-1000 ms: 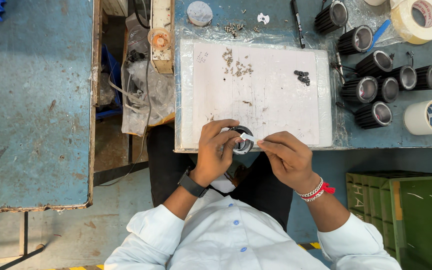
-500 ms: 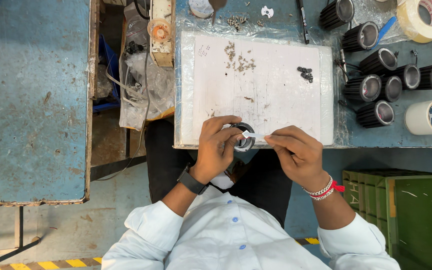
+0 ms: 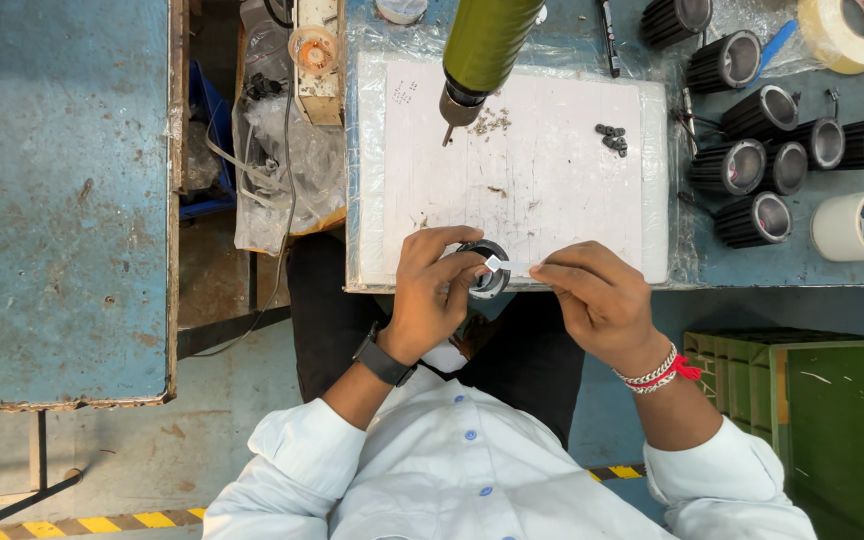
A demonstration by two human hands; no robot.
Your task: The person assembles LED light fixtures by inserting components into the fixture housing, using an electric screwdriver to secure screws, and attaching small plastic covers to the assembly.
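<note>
My left hand [image 3: 434, 285] grips a small black ring-shaped part [image 3: 486, 268] at the near edge of the white work mat [image 3: 532, 180]. My right hand [image 3: 592, 295] pinches the end of a thin white strip [image 3: 507, 265] that runs across to the ring part. Both hands meet just over the table edge, above my lap. A green powered screwdriver [image 3: 479, 50] hangs down over the far side of the mat, untouched.
Several black finned cylinders [image 3: 762, 130] lie right of the mat, with small dark screws [image 3: 610, 137] on the mat. Tape rolls [image 3: 860, 225] sit at the right, another tape roll [image 3: 850, 30] at the top. A green crate [image 3: 812, 420] stands lower right, a blue bench [image 3: 57, 190] left.
The view has shifted so the hanging green screwdriver now shows at the top. My hands stay together at the mat edge, still working the ring part and white strip.
</note>
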